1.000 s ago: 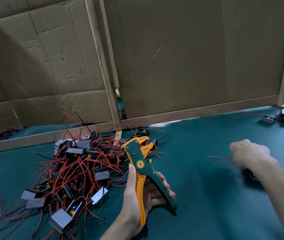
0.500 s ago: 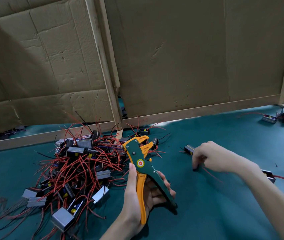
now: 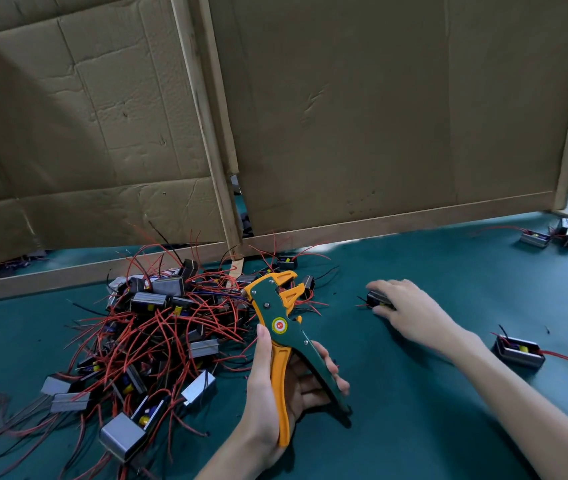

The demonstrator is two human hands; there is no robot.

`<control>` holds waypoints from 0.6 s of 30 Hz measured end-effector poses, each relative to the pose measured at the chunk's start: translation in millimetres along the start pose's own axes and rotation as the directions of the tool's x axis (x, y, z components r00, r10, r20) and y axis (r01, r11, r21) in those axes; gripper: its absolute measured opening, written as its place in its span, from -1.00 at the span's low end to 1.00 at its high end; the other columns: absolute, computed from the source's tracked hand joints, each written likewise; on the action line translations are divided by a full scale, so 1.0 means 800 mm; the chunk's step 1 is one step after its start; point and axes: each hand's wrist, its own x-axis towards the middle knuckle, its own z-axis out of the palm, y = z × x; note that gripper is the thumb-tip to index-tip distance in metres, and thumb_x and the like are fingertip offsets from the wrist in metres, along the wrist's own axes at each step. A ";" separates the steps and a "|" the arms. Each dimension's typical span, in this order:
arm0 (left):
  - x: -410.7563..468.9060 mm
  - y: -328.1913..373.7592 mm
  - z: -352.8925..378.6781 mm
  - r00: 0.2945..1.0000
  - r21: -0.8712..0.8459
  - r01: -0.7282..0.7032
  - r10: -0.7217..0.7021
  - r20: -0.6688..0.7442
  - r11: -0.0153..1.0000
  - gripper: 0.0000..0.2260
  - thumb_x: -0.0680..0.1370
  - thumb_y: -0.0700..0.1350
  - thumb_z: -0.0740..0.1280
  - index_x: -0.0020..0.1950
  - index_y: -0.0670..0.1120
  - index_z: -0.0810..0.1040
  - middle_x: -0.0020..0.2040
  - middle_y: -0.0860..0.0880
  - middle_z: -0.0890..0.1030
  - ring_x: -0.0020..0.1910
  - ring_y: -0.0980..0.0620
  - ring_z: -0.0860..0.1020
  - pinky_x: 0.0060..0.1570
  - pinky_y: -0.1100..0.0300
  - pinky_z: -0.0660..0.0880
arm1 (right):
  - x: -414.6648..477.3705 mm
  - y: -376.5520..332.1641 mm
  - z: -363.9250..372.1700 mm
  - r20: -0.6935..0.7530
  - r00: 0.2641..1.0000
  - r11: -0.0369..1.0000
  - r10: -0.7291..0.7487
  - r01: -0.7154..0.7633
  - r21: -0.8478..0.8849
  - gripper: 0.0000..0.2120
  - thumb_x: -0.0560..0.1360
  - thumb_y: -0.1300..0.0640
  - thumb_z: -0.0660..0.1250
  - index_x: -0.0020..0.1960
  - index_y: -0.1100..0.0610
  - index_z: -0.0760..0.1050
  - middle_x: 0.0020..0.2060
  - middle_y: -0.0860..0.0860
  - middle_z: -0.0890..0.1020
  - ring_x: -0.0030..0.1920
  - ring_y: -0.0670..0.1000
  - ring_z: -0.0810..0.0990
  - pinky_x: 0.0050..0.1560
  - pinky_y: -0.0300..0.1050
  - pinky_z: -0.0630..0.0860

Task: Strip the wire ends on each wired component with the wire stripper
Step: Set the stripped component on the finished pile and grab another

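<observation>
Left of the left hand (image 3: 275, 386) and its wire stripper (image 3: 279, 326), a tangled pile of wired components (image 3: 158, 323) crowded the mat (image 3: 397, 393). Bare mat lay open between the hands and beyond the right hand (image 3: 410, 310), up to the cardboard wall (image 3: 362, 133). One loose component (image 3: 520, 351) sat just right of the right forearm.

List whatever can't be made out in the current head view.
Head view:
- component under the right hand: fingers and motion blur hide it; grip unclear.
- wire ends in the pile: too small and tangled to tell stripped from unstripped.
- wire stripper handles: partly hidden by the left hand.
</observation>
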 end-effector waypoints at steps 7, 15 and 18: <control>0.000 0.003 0.000 1.000 0.001 0.015 -0.015 -0.009 1.000 -0.25 0.41 0.43 0.08 -0.12 -0.27 0.61 -0.21 -0.28 0.55 -0.24 -0.24 0.55 -0.14 -0.09 0.56 | -0.016 -0.024 -0.023 0.040 0.999 0.574 0.032 -0.051 0.817 -0.70 0.59 0.38 0.12 0.09 0.10 0.54 -0.10 0.09 0.48 -0.26 0.07 0.63 -0.17 -0.09 0.62; 0.002 0.004 -0.003 0.997 0.053 0.051 -0.053 0.050 0.997 -0.23 0.41 0.43 0.03 -0.12 -0.27 0.60 -0.21 -0.28 0.54 -0.23 -0.25 0.56 -0.13 -0.06 0.54 | -0.037 -0.055 -0.045 0.075 0.990 0.309 -0.119 -0.035 0.950 -0.82 0.55 0.21 0.28 0.12 0.16 0.58 -0.17 0.14 0.63 -0.36 -0.01 0.44 -0.40 -0.24 0.34; 0.002 0.005 -0.006 0.993 0.093 0.066 -0.074 0.090 0.993 -0.23 0.42 0.44 0.01 -0.10 -0.26 0.60 -0.20 -0.28 0.55 -0.22 -0.26 0.58 -0.09 -0.07 0.54 | -0.038 -0.058 -0.048 0.129 0.974 0.247 -0.187 -0.080 0.966 -0.71 0.43 0.15 0.35 0.14 0.14 0.60 -0.22 0.13 0.62 -0.38 -0.02 0.38 -0.41 -0.25 0.28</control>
